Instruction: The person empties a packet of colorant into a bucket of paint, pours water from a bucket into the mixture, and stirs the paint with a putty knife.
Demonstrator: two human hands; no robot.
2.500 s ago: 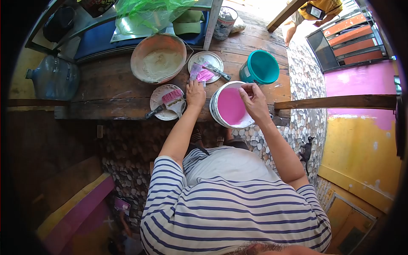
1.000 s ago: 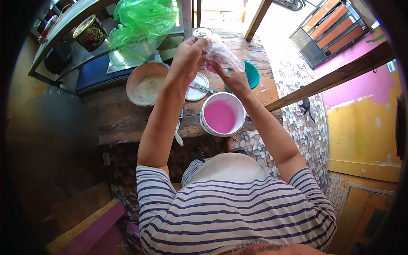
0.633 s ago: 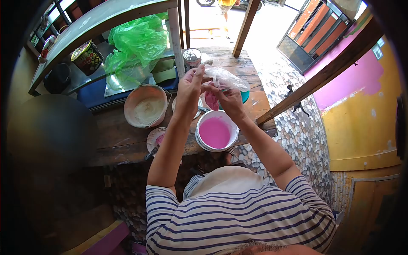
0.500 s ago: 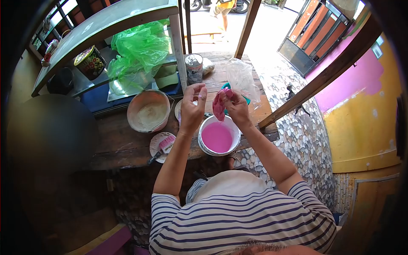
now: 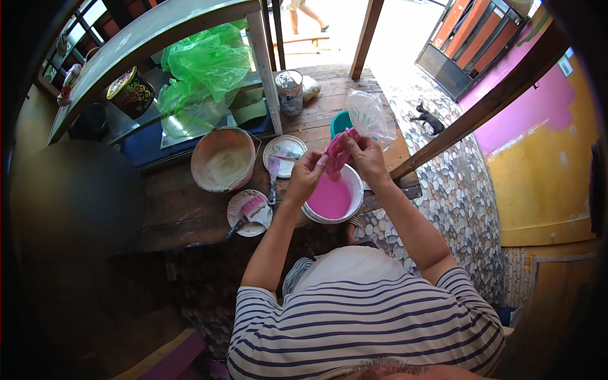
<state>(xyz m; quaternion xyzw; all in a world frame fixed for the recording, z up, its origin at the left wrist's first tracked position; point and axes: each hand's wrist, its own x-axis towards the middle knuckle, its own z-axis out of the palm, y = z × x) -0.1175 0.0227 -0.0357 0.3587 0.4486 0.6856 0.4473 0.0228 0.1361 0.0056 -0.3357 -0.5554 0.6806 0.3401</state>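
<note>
Between my two hands a crumpled pink plastic piece [image 5: 338, 156] is stretched, above a white bucket [image 5: 308, 211] of pink paint [image 5: 329, 197]. My left hand [image 5: 306, 177] pinches its left side and my right hand [image 5: 367, 161] grips its upper right. Just beyond my right hand a clear plastic bag [image 5: 370, 116] lies partly over a teal bucket [image 5: 341, 123]. Left of the paint are a scraper [image 5: 273, 178], a white lid [image 5: 283, 147] with another tool on it, and a paint-stained plate [image 5: 238, 206] bearing a pink-bristled brush [image 5: 253, 208].
A bucket with pale residue [image 5: 227, 161] is at the left of the wooden table [image 5: 183, 215]. Behind stand a paint can [image 5: 290, 92] and a shelf with green plastic [image 5: 206, 69]. A wooden post [image 5: 468, 126] crosses at right. Beyond are a dark animal [image 5: 430, 119] and a person's legs [image 5: 304, 16].
The clear bag has left my hands and lies at the teal bucket. My left hand, apart from the pink plastic half a second ago, now pinches it. The animal has changed posture.
</note>
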